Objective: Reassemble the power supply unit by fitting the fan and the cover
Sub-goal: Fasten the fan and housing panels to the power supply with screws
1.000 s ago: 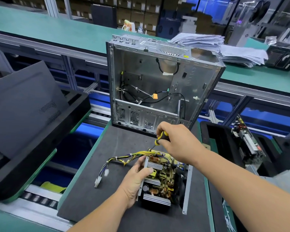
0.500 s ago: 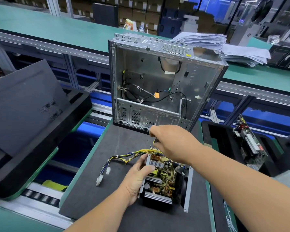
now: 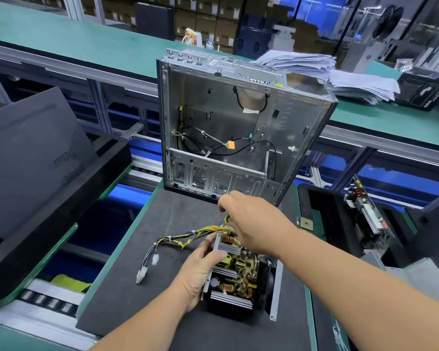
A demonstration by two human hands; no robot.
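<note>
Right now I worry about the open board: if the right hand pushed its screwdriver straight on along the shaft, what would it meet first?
Most likely the far end of the power supply unit, where the yellow wire bundle leaves it. The right hand hides the screwdriver tip, so the exact contact point is unclear.

Screwdriver: the right hand covers most of it; only a bit of yellow and black handle shows. The tip is too small to see.
Power supply: the left hand hides its left side.
Fan: only a dark edge on the power supply's right side; can't tell more.
Arms: both cut off by the bottom edge.
Black tray: the right arm hides part of it.
</note>
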